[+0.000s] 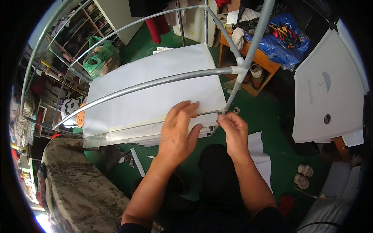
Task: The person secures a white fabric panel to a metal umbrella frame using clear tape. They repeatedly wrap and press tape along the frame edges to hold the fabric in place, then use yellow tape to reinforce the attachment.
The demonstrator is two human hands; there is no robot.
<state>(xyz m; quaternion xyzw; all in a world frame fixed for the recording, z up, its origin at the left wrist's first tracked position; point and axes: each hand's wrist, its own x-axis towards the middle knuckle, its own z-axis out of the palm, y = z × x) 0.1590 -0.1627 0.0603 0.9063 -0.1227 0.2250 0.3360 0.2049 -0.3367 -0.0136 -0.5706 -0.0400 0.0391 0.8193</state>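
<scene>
left hand (176,132) presses the white sheet (155,87) flat, grip released; right hand (233,130) pinches its corner—keep it taut against the metal frame (155,83).

A green plastic bag (100,58) sits upper left, a blue bag (285,42) on a wooden shelf (259,64) upper right, white sandals (303,175) lower right.

Single head-worn fisheye view, looking steeply down from above the person's lap at close range; forearms enter from 6 o'clock, with the left hand (176,130) and right hand (233,132) near centre on the white panel (151,93). Green floor (272,112) lies far below toward 3 o'clock (straight tubes bow near the rim).
</scene>
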